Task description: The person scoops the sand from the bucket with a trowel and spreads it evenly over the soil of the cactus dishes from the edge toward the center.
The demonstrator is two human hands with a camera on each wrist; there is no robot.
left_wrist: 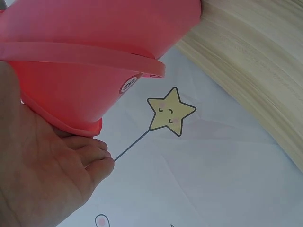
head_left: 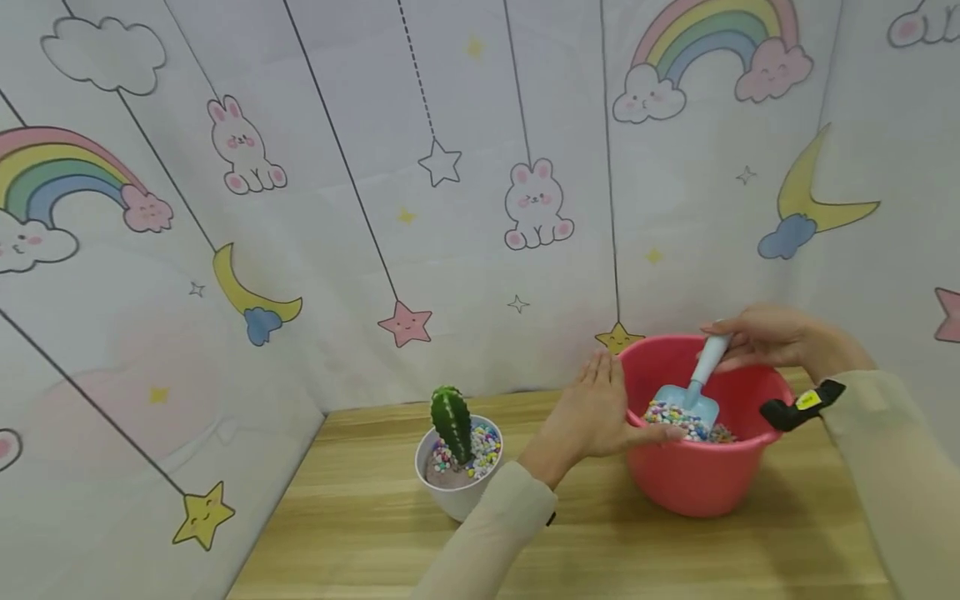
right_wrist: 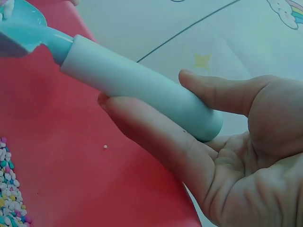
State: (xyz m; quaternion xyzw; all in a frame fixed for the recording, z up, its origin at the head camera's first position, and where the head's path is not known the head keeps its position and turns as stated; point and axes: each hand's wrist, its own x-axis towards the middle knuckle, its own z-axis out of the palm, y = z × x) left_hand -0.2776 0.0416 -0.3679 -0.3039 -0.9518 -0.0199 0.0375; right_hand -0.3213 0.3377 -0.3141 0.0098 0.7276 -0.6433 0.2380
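A red plastic bucket (head_left: 697, 479) stands on the table at the right. My left hand (head_left: 588, 412) rests against its left side, fingers straight along the outside and thumb across the front rim; the left wrist view shows this hand (left_wrist: 52, 165) against the bucket's outer wall (left_wrist: 80, 90). With my right hand (head_left: 772, 333) I hold a small blue shovel (head_left: 696, 393) by its pale handle (right_wrist: 137, 85), between thumb and fingers. Its tilted blade, at the bucket's front rim, carries multicoloured pebbles (head_left: 667, 414). More pebbles (right_wrist: 9, 198) lie inside the bucket.
Left of the bucket, a green cactus (head_left: 452, 425) stands in a white pot (head_left: 459, 502) with coloured pebbles over part of its grey soil. Behind the wooden table (head_left: 360, 500) hangs a printed cloth (head_left: 465, 267). A black strap end (head_left: 802, 406) sticks out from the right wrist.
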